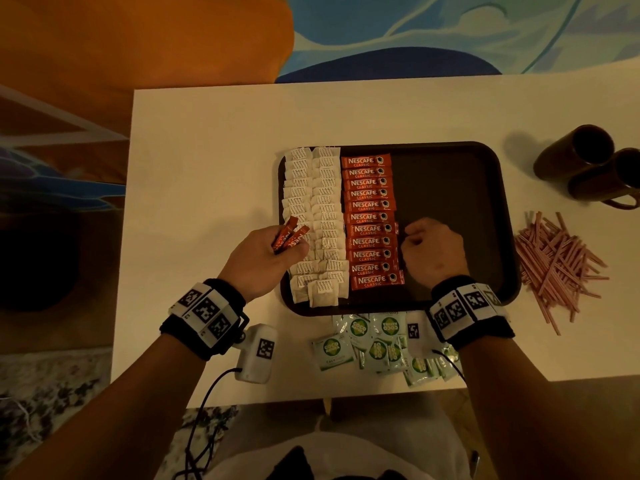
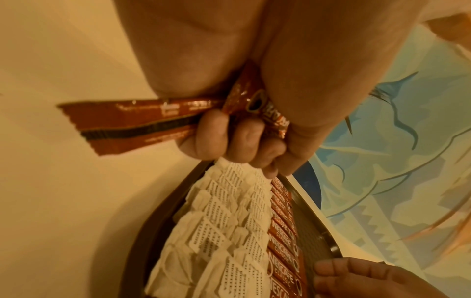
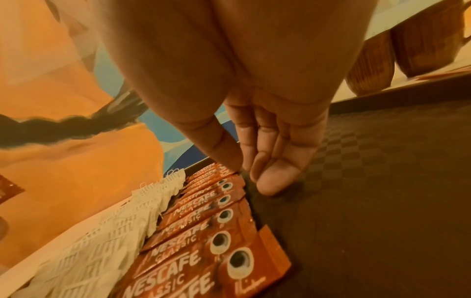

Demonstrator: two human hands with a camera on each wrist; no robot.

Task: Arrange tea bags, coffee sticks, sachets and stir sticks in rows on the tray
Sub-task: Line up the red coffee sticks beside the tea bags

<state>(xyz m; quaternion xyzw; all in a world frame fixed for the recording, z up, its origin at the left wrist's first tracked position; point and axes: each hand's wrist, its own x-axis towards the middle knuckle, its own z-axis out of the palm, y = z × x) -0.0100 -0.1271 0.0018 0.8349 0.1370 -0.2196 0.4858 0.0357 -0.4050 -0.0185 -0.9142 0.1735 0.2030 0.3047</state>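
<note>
On the dark brown tray, white tea bags lie in two columns at the left. A column of red Nescafe coffee sticks lies beside them. My left hand hovers over the tea bags at the tray's left edge and grips two loose coffee sticks, which the left wrist view shows clamped between curled fingers. My right hand is over the tray's bare floor. Its fairly straight fingertips touch the right ends of the coffee sticks midway down the column.
Green sachets lie in a loose heap on the white table just in front of the tray. A pile of pink stir sticks lies right of the tray. Two dark mugs stand at the back right.
</note>
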